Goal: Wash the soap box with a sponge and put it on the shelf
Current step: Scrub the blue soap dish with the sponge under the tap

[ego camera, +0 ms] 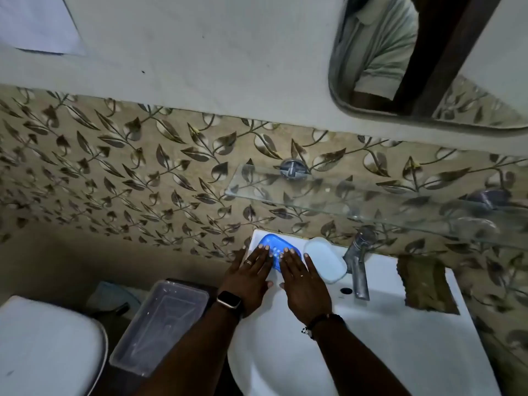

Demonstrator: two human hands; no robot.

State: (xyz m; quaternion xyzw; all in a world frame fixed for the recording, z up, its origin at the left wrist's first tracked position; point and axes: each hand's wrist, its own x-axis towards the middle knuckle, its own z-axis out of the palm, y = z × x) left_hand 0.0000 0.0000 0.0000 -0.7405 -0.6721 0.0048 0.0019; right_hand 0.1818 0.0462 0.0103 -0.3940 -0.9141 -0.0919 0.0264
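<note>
Both hands flat, side by side, fingers straight: left hand and right hand lie with fingertips on the blue soap box, neither one gripping it. Box sits under the fingertips on the back-left corner of the sink; white oval lid just right of the right hand, tap beyond that, brownish sponge further right on the ledge. Glass shelf on the wall above and right of the hands, clear plastic tub left of the left wrist.

Single head-worn wide-angle view, steeply downward and close over the sink
</note>
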